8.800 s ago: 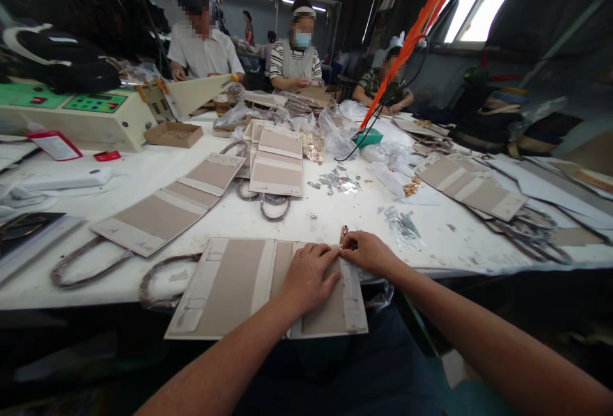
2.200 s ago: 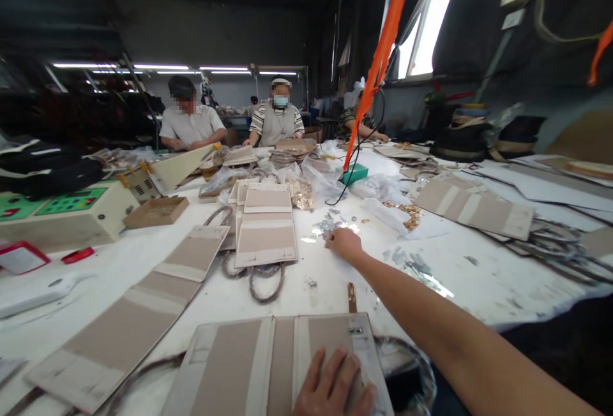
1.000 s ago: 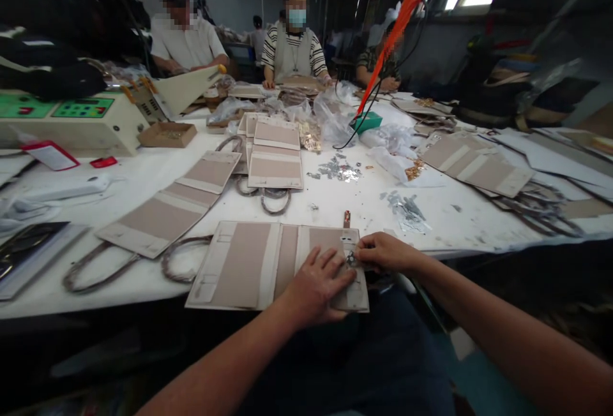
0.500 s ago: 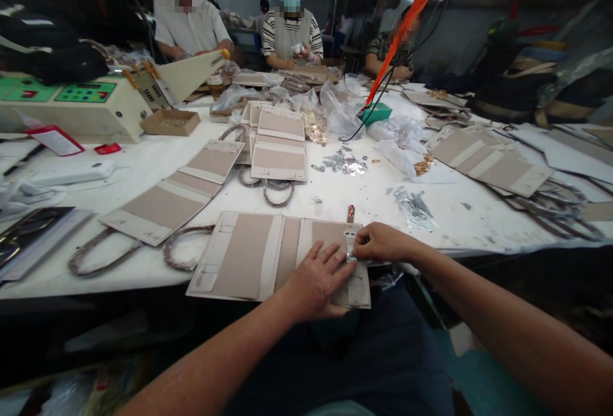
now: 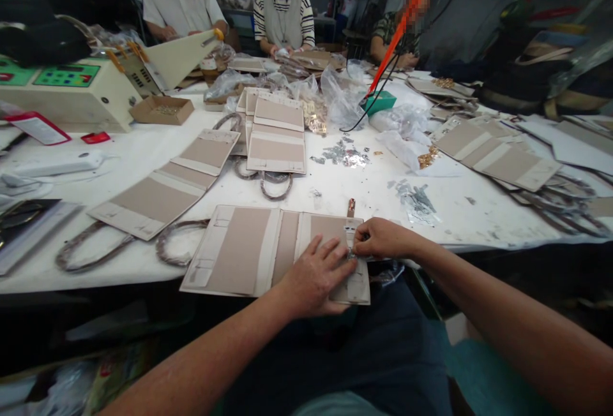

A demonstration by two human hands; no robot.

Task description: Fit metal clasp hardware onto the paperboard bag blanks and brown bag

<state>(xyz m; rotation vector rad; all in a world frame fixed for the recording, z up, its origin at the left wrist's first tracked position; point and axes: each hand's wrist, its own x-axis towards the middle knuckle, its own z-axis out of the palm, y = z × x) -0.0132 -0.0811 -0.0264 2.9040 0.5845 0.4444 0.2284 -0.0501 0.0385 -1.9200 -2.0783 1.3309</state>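
A flat beige bag panel (image 5: pixel 242 250) with pale strips lies at the table's front edge, its near side jutting over. My left hand (image 5: pixel 318 275) rests on its right half, fingers spread. Just beside those fingertips, my right hand (image 5: pixel 380 238) is pinched at the panel's right end. A small shiny metal piece (image 5: pixel 352 253) shows at its fingertips; its exact shape is too small to tell. Another metal plate (image 5: pixel 349 228) sits on the panel above it. A brown tab with metal on it (image 5: pixel 351 207) sticks out past the panel's far edge.
More panels with wrapped handles lie at the left (image 5: pixel 163 193), middle (image 5: pixel 276 141) and right (image 5: pixel 498 151). Thin silvery metal pieces (image 5: pixel 416 204) are scattered beyond my right hand. A machine (image 5: pixel 71 94) stands back left; an orange cord (image 5: pixel 402 33) hangs down. Several people sit across the table.
The camera view has tilted and shifted slightly. Both hands keep nearly the same place on the panel, and the right fingers remain pinched at the metal piece. The masked co-worker's hands have lowered.
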